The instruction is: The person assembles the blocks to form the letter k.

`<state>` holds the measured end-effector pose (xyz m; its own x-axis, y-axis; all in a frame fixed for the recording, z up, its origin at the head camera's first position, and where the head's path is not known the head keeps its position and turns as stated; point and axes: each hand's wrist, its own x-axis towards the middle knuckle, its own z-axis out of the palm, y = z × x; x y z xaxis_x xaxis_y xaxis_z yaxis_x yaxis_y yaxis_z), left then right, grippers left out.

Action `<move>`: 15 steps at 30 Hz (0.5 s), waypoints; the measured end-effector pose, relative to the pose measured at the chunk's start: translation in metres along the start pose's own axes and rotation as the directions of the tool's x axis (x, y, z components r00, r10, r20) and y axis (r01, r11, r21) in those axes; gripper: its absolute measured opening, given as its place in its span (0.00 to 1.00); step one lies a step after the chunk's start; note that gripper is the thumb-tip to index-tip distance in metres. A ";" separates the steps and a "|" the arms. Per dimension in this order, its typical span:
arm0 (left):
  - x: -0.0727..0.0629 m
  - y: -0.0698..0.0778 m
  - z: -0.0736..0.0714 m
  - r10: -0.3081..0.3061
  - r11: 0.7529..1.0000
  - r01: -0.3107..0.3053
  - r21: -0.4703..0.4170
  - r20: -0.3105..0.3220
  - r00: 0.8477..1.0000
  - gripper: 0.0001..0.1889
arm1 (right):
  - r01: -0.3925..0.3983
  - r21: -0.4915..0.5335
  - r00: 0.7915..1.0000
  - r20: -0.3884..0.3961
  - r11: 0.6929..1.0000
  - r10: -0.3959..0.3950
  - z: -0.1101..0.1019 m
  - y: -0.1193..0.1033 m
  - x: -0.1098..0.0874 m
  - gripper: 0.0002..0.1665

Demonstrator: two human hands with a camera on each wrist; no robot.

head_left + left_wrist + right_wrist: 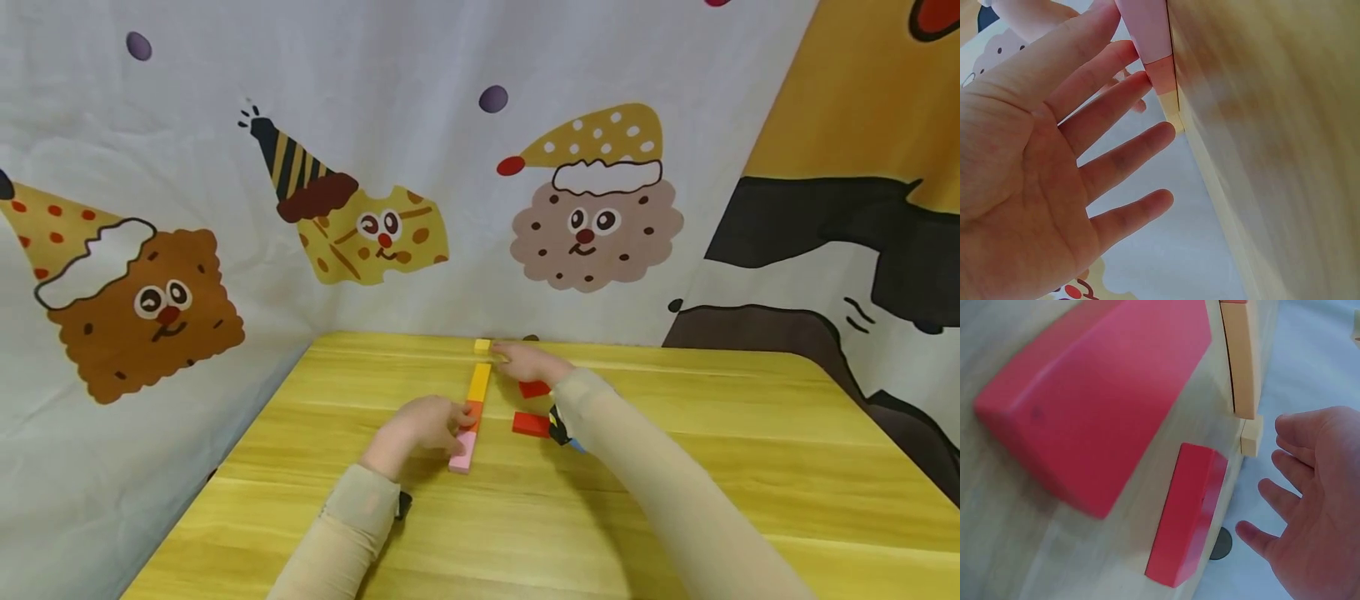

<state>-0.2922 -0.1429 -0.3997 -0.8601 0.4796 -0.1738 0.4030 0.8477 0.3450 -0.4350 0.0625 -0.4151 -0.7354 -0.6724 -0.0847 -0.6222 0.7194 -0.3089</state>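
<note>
A pink block, an orange block and a yellow block lie end to end in a line on the table. My left hand rests beside them, its fingertips at the sides of the pink and orange blocks; in the left wrist view the fingers are spread and fairly straight. A small yellow block sits past the line's far end, with a gap between. Right beside it is my right hand, fingers loosely extended; the right wrist view shows nothing held, the fingertips close to the small block.
Two red blocks lie right of the line, a nearer one and a farther one partly under my right arm. The wooden table ends at the back against a white printed curtain.
</note>
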 end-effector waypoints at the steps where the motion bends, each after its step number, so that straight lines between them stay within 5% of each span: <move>1: 0.000 0.000 0.000 0.004 1.000 -0.004 0.010 -0.001 1.000 0.27 | -0.002 -0.009 1.000 -0.002 1.000 0.002 0.000 -0.001 0.002 0.29; 15: -0.003 -0.002 -0.001 0.033 0.997 -0.031 0.077 -0.014 0.999 0.27 | -0.035 0.038 0.999 -0.013 0.999 0.036 0.011 0.002 0.020 0.31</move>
<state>-0.2912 -0.1464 -0.3994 -0.8509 0.5037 -0.1495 0.4525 0.8472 0.2784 -0.4478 0.0480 -0.4282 -0.7604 -0.6441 -0.0834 -0.5854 0.7353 -0.3414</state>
